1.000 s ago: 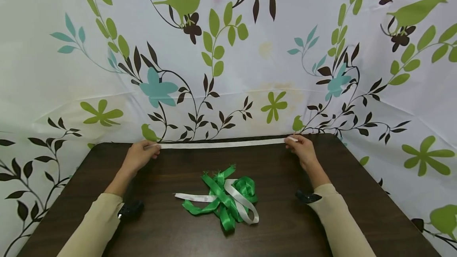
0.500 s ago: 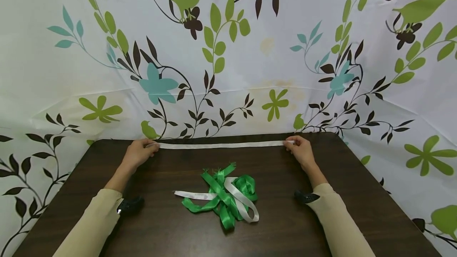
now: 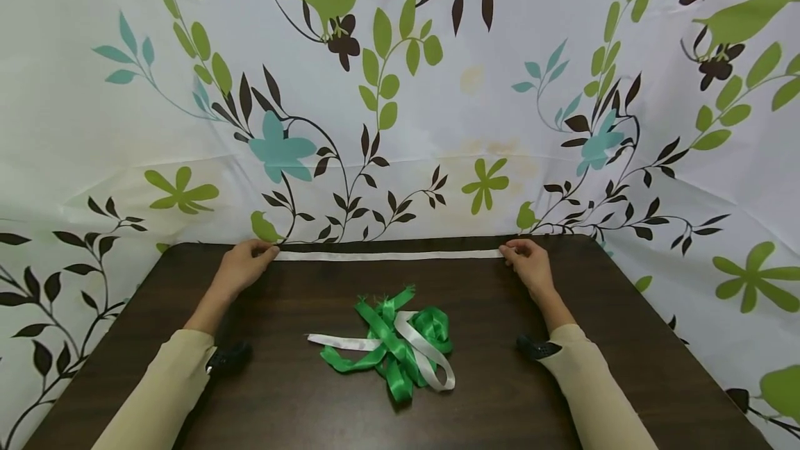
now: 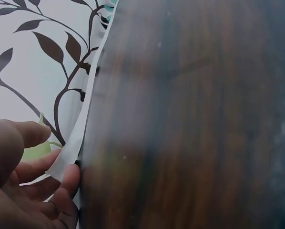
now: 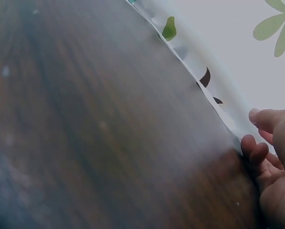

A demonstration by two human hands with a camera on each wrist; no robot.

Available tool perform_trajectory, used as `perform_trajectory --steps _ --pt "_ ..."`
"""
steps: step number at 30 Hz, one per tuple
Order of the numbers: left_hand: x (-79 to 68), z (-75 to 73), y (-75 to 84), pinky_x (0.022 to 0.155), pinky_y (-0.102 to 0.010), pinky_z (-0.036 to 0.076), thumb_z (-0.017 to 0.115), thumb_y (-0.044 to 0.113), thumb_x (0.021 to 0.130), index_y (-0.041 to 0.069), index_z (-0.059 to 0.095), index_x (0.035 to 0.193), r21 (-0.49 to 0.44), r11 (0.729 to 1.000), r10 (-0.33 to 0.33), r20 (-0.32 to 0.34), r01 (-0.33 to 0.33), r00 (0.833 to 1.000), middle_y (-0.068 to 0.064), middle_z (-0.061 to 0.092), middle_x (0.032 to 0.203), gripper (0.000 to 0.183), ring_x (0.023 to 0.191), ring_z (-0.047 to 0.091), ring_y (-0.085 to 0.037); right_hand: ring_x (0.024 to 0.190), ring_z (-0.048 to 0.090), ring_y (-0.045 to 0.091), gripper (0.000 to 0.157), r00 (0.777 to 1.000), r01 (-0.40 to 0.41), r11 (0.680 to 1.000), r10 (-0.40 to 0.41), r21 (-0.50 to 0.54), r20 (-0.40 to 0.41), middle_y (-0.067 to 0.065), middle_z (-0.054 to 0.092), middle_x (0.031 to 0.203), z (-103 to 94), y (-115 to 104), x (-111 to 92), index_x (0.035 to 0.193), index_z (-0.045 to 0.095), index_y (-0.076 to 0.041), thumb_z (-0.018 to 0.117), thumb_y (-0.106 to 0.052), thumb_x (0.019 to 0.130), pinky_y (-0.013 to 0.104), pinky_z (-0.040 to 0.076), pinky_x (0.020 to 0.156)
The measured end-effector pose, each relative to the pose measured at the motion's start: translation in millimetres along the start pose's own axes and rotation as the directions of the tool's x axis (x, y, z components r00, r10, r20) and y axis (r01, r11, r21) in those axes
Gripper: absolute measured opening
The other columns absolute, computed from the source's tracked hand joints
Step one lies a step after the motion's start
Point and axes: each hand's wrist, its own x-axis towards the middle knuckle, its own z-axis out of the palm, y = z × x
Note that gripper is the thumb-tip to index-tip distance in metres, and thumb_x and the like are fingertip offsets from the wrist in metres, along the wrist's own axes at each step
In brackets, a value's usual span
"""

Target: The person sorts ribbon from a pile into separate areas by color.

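Note:
A long white ribbon (image 3: 387, 255) lies stretched straight along the far edge of the dark wooden table. My left hand (image 3: 244, 266) is at its left end; in the left wrist view the ribbon's end (image 4: 66, 162) lies against the fingers (image 4: 72, 179), while the thumb stands apart from it. At the other end is my right hand (image 3: 528, 262). In the right wrist view its thumb (image 5: 266, 118) is also apart from the fingers, beside the ribbon (image 5: 223, 117); the ribbon's right tip is hidden there. Nearer me on the table sits a loose bundle of green ribbon (image 3: 396, 353).
A second white ribbon (image 3: 425, 349) is looped through the green bundle, its tail pointing left. Behind the wooden table (image 3: 475, 408) hangs a white cloth (image 3: 431, 103) printed with birds and leaves. Dark wrist cameras (image 3: 228, 358) sit under both sleeves.
Both hands stay at the ribbon's ends. The ribbon tips that showed between thumb and fingers are no longer visible in the head view. The bundle has not moved.

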Motion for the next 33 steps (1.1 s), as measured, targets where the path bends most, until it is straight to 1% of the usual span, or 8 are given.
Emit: perform_trajectory --steps 7,13,17,22,25,28,30,33 --pt "-5.8 -5.3 2.6 0.079 -0.055 0.038 0.049 0.038 0.095 -0.002 0.057 0.116 0.051 0.998 0.045 -0.016 -0.044 0.999 -0.024 0.055 0.114 0.046 0.105 0.048 -0.043 0.062 0.060 0.024 0.039 0.995 -0.071 0.994 0.077 0.087 -0.061 0.018 0.060 0.082 -0.6 -4.6 -3.0 0.104 0.061 -0.006 0.071 -0.036 0.081 0.028 0.046 0.050" --pt "-12.3 -26.6 18.7 0.079 -0.057 0.037 0.047 0.038 0.096 -0.004 0.053 0.122 0.089 0.995 0.048 -0.049 -0.043 0.998 -0.027 0.053 0.116 0.050 0.105 0.047 -0.045 0.063 0.061 0.028 0.037 0.987 -0.087 0.986 0.105 0.144 -0.124 0.011 0.059 0.080 -4.7 -29.6 -2.1 0.103 0.063 -0.007 0.071 -0.035 0.081 0.029 0.046 0.049" --pt "-16.3 -40.8 35.7 0.081 -0.059 0.035 0.043 0.043 0.096 -0.002 0.050 0.125 0.075 0.996 0.042 -0.053 -0.037 0.998 -0.027 0.050 0.120 0.054 0.108 0.044 -0.047 0.064 0.060 0.026 0.041 0.995 -0.074 0.980 0.085 0.184 -0.050 0.008 0.060 0.082 -7.4 -64.2 -1.5 0.105 0.063 -0.007 0.071 -0.039 0.080 0.030 0.047 0.052" --pt "-19.6 -41.0 60.3 0.076 -0.053 0.041 0.043 0.044 0.095 0.001 0.052 0.125 0.050 0.992 0.118 -0.042 -0.116 0.992 -0.022 0.054 0.116 0.053 0.099 0.053 -0.039 0.066 0.057 0.020 0.045 0.990 -0.034 0.961 -0.005 0.274 0.140 0.014 0.060 0.099 -11.1 -114.1 -9.2 0.111 0.059 -0.001 0.066 -0.037 0.085 0.025 0.042 0.048" --pt "-24.0 -34.2 78.1 0.070 -0.047 0.045 0.044 0.048 0.094 0.006 0.053 0.124 0.033 0.985 0.172 -0.016 -0.172 0.985 -0.017 0.057 0.114 0.053 0.090 0.059 -0.032 0.070 0.056 0.028 0.042 0.960 0.030 0.955 -0.109 0.295 0.256 0.020 0.058 0.105 -14.2 -140.9 -17.7 0.114 0.057 0.001 0.063 -0.033 0.088 0.025 0.041 0.049" --pt "-30.3 -27.3 95.4 0.068 -0.044 0.047 0.048 0.046 0.094 0.010 0.055 0.121 0.014 0.971 0.238 0.027 -0.239 0.971 -0.012 0.060 0.110 0.046 0.088 0.060 -0.027 0.072 0.054 0.033 0.036 0.914 0.102 0.957 -0.198 0.272 0.354 0.021 0.059 0.104 -16.0 -161.7 -27.1 0.112 0.059 -0.003 0.061 -0.031 0.090 0.026 0.043 0.053" --pt "-34.1 -22.4 104.9 0.069 -0.041 0.047 0.050 0.044 0.093 0.014 0.057 0.118 0.015 0.957 0.289 0.069 -0.291 0.955 -0.006 0.062 0.105 0.040 0.086 0.060 -0.023 0.071 0.054 0.033 0.030 0.875 0.150 0.960 -0.241 0.238 0.420 0.020 0.060 0.101 -16.0 -172.3 -33.7 0.111 0.060 -0.006 0.059 -0.029 0.091 0.029 0.043 0.055" --pt "-40.0 -14.6 115.7 0.068 -0.037 0.046 0.053 0.042 0.093 0.019 0.059 0.114 0.004 0.931 0.361 0.134 -0.365 0.923 0.003 0.063 0.098 0.032 0.082 0.059 -0.015 0.068 0.053 0.032 0.024 0.801 0.212 0.962 -0.272 0.173 0.533 0.015 0.062 0.097 -13.1 -183.7 -43.6 0.111 0.060 -0.011 0.057 -0.027 0.093 0.034 0.043 0.057"
